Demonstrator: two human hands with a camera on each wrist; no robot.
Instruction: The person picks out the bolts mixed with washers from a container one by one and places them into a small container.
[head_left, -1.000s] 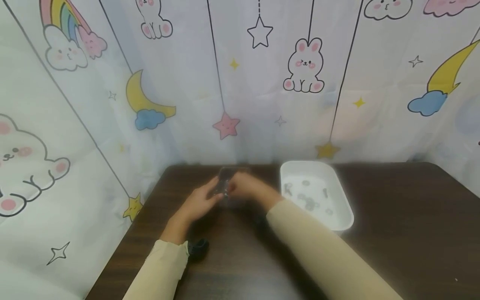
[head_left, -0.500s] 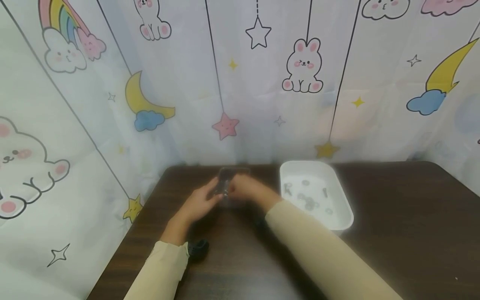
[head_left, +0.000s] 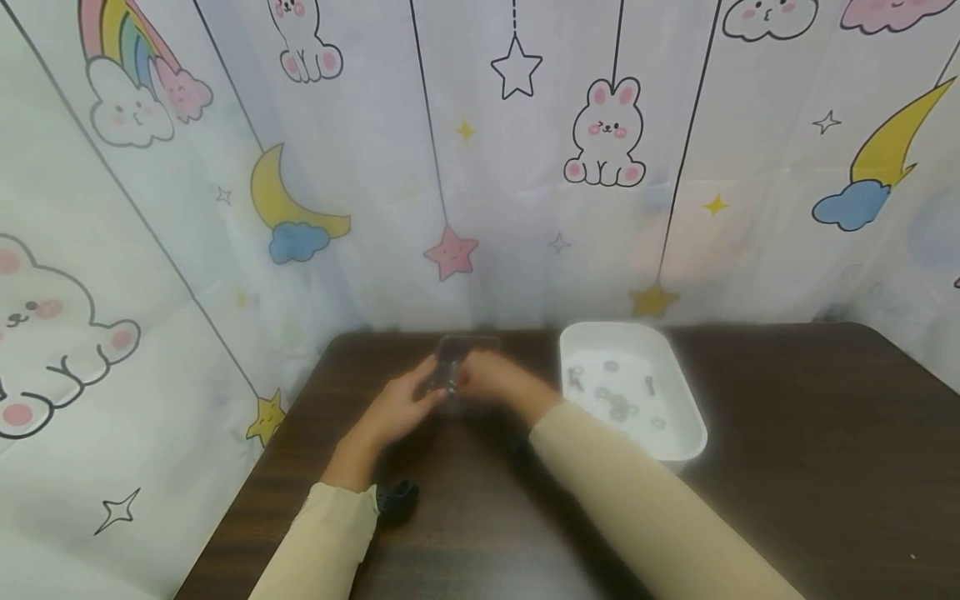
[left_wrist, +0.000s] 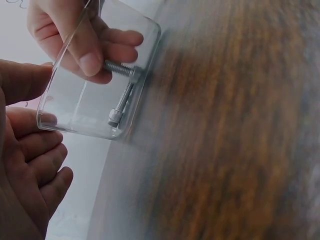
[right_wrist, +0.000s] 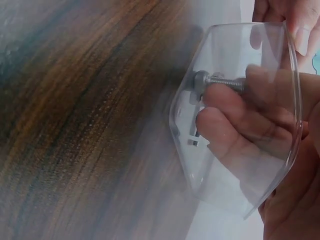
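Ideally, the left hand (left_wrist: 30,170), gripping the box (left_wrist: 90,121), holds it steady, while the right hand (left_wrist: 80,40), pinching a bolt (left_wrist: 119,69) inside, avoids knocking the second bolt (left_wrist: 121,104).

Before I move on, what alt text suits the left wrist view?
A right hand pinches a metal bolt inside a clear container, near a second bolt. The left hand grips the container's edge; a wooden tabletop fills the right side.

The right hand (head_left: 497,379) has shifted very slightly lower within the clear box (left_wrist: 75,112) since a second ago.
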